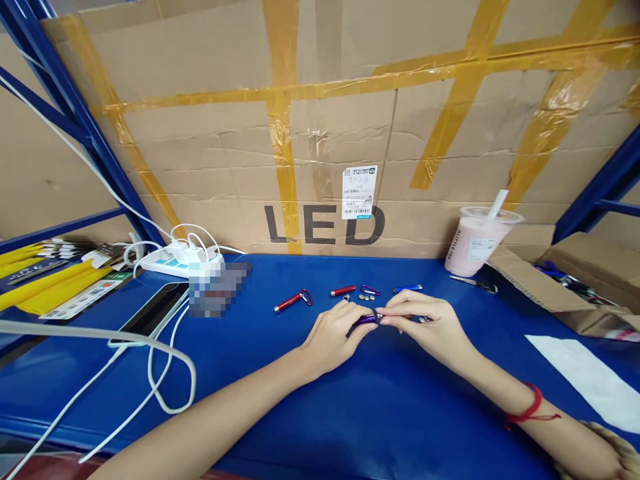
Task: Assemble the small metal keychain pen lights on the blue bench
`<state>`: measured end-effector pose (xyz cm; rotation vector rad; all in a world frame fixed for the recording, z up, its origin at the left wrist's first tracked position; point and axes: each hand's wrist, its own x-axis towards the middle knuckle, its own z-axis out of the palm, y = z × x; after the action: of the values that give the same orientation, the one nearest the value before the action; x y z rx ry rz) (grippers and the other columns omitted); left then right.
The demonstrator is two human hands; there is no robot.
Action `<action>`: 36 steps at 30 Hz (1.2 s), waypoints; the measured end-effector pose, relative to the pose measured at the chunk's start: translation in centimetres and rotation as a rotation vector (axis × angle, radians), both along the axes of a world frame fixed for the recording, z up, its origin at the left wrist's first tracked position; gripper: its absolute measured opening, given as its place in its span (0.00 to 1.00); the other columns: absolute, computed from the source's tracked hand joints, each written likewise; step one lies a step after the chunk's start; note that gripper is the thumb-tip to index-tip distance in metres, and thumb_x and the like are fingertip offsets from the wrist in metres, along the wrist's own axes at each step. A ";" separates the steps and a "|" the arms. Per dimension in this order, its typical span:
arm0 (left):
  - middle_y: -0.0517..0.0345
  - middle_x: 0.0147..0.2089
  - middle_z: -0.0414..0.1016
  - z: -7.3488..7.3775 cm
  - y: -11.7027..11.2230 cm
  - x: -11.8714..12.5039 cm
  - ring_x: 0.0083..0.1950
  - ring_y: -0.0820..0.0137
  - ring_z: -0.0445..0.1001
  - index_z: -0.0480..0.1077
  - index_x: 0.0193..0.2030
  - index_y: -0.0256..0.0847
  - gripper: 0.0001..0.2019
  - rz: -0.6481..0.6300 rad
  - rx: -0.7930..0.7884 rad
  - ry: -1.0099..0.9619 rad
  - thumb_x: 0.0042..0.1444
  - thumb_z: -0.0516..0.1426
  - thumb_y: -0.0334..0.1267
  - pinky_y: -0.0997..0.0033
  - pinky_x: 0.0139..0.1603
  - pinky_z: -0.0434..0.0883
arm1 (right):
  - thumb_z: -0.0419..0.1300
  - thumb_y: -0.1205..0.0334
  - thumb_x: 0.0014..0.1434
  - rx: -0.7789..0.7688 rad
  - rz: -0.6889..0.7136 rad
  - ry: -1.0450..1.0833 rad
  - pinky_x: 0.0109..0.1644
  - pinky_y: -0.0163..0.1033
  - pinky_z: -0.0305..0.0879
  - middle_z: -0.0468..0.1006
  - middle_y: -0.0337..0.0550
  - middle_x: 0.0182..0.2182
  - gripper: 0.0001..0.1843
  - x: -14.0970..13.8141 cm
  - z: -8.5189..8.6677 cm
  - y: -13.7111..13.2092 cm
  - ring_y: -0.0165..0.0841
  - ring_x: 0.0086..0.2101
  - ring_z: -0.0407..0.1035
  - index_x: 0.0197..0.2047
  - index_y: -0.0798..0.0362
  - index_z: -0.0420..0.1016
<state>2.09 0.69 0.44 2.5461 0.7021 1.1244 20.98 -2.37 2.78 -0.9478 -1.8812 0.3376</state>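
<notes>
My left hand [334, 333] is closed around a slim purple mini flashlight [364, 320], which points toward the right. At its right end, the thumb and fingers of my right hand [425, 320] pinch a small metallic part; the fingers partly hide it. Just beyond my hands lie a red flashlight tube [343, 291], a purple carabiner clip [370, 290], several button cells [366, 298] and a blue flashlight tube [407, 289]. Further left rests a red mini flashlight [287, 304] with a red carabiner attached.
A phone [153, 313] and looping white cables lie left, before a white power strip [175, 260]. At the back right stands a pink drink cup [480, 243] with keys [475, 285] before it. An open carton [590, 287] and white paper [590, 377] lie right.
</notes>
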 end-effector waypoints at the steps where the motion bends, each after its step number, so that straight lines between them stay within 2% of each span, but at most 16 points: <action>1: 0.56 0.39 0.73 0.0 0.0 0.0 0.41 0.71 0.69 0.69 0.43 0.38 0.11 0.008 -0.009 -0.002 0.63 0.48 0.40 0.74 0.42 0.67 | 0.62 0.60 0.53 -0.009 0.015 0.003 0.27 0.30 0.66 0.74 0.44 0.28 0.07 0.0 0.0 0.0 0.26 0.26 0.67 0.33 0.52 0.80; 4: 0.57 0.40 0.73 0.0 0.1 -0.1 0.42 0.72 0.70 0.69 0.43 0.38 0.10 0.022 -0.035 0.014 0.63 0.48 0.38 0.74 0.43 0.67 | 0.63 0.59 0.51 -0.130 0.072 0.063 0.24 0.30 0.64 0.73 0.45 0.27 0.08 -0.1 0.0 0.1 0.25 0.23 0.65 0.31 0.53 0.80; 8: 0.56 0.38 0.72 0.0 0.2 -0.3 0.41 0.73 0.71 0.69 0.43 0.38 0.12 0.014 -0.001 0.081 0.64 0.47 0.39 0.76 0.40 0.68 | 0.66 0.52 0.44 -0.513 0.125 0.199 0.19 0.30 0.59 0.73 0.46 0.29 0.17 -0.2 0.2 0.5 0.21 0.18 0.59 0.32 0.58 0.79; 11: 0.55 0.37 0.72 0.0 0.1 -0.3 0.39 0.73 0.71 0.70 0.43 0.38 0.14 0.017 0.050 0.113 0.64 0.46 0.41 0.76 0.38 0.68 | 0.69 0.51 0.35 -0.745 0.056 0.291 0.18 0.29 0.56 0.72 0.44 0.24 0.22 -0.3 0.2 0.6 0.21 0.18 0.58 0.29 0.60 0.78; 14: 0.56 0.37 0.72 -0.1 0.0 -0.5 0.38 0.74 0.72 0.70 0.43 0.38 0.15 0.006 0.136 0.119 0.65 0.45 0.41 0.78 0.36 0.67 | 0.72 0.54 0.27 -0.858 -0.014 0.336 0.19 0.29 0.55 0.70 0.41 0.18 0.22 -0.4 0.1 0.6 0.22 0.18 0.59 0.24 0.61 0.74; 20: 0.57 0.32 0.71 0.2 -0.6 -0.9 0.33 0.75 0.71 0.69 0.41 0.36 0.14 -0.016 0.328 0.130 0.65 0.44 0.39 0.77 0.31 0.64 | 0.72 0.57 0.28 -0.952 0.064 0.273 0.19 0.29 0.54 0.69 0.38 0.16 0.20 -0.6 0.8 0.1 0.22 0.15 0.58 0.22 0.62 0.71; 23: 0.58 0.30 0.70 0.3 -0.9 -1.0 0.31 0.76 0.70 0.69 0.40 0.37 0.13 0.000 0.362 0.128 0.64 0.45 0.38 0.77 0.28 0.63 | 0.72 0.57 0.27 -0.961 0.094 0.269 0.19 0.28 0.54 0.67 0.37 0.15 0.21 -0.7 0.9 -0.1 0.21 0.15 0.59 0.20 0.62 0.68; 27: 0.59 0.28 0.68 0.4 -1.1 -1.0 0.28 0.76 0.68 0.68 0.39 0.36 0.12 0.019 0.415 0.125 0.64 0.46 0.37 0.76 0.27 0.61 | 0.71 0.55 0.32 -0.928 0.161 0.239 0.20 0.28 0.54 0.65 0.35 0.17 0.22 -0.7 0.6 -0.4 0.21 0.16 0.59 0.20 0.61 0.65; 31: 0.59 0.26 0.65 0.5 -0.9 -1.0 0.26 0.75 0.65 0.68 0.37 0.35 0.13 0.000 0.461 0.167 0.64 0.45 0.37 0.75 0.25 0.59 | 0.70 0.52 0.34 -0.916 0.155 0.204 0.20 0.28 0.54 0.65 0.36 0.17 0.23 -0.6 0.2 -0.6 0.22 0.17 0.59 0.20 0.61 0.64; 36: 0.59 0.26 0.63 0.4 -0.7 -1.0 0.26 0.75 0.63 0.67 0.35 0.35 0.15 -0.030 0.494 0.213 0.65 0.43 0.37 0.74 0.24 0.59 | 0.70 0.50 0.35 -0.986 0.176 0.184 0.21 0.29 0.57 0.65 0.37 0.16 0.25 -0.7 0.1 -0.6 0.23 0.16 0.60 0.20 0.60 0.62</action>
<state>1.12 0.03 0.84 3.1140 0.4719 1.1409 20.29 -2.99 2.84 -1.3050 -1.5952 1.4913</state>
